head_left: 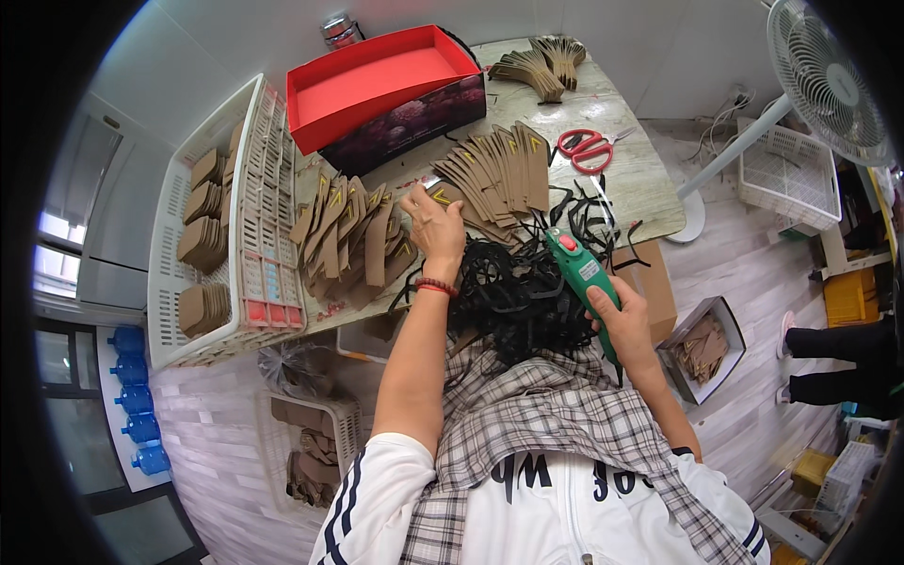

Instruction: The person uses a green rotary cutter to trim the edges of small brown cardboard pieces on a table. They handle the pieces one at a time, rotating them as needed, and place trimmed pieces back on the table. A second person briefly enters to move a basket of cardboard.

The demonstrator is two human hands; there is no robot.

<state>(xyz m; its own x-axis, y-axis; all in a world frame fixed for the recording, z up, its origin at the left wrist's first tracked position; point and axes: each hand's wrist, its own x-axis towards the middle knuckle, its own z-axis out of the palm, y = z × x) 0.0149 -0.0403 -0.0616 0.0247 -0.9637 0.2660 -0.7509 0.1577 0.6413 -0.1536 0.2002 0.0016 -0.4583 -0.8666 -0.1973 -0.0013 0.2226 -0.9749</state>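
Observation:
My left hand (pixel 435 226) rests on a brown cardboard piece (pixel 443 193) at the middle of the table, fingers closed over it. A beaded bracelet circles that wrist. My right hand (pixel 617 320) grips a green glue gun (pixel 582 273) with a red button, its nozzle pointing up toward the cardboard. Fanned stacks of brown cardboard pieces lie left (pixel 353 240) and right (pixel 504 169) of my left hand. A tangle of black cords (pixel 513 292) fills the table's near edge between my hands.
A red open box (pixel 377 85) stands at the back. Red scissors (pixel 586 146) lie to the right. A white crate (pixel 250 188) holding stacked cardboard sits left. More cardboard (pixel 541 66) lies far back. A fan (pixel 824 75), a white basket (pixel 789 174) and another person's legs (pixel 833 363) are at right.

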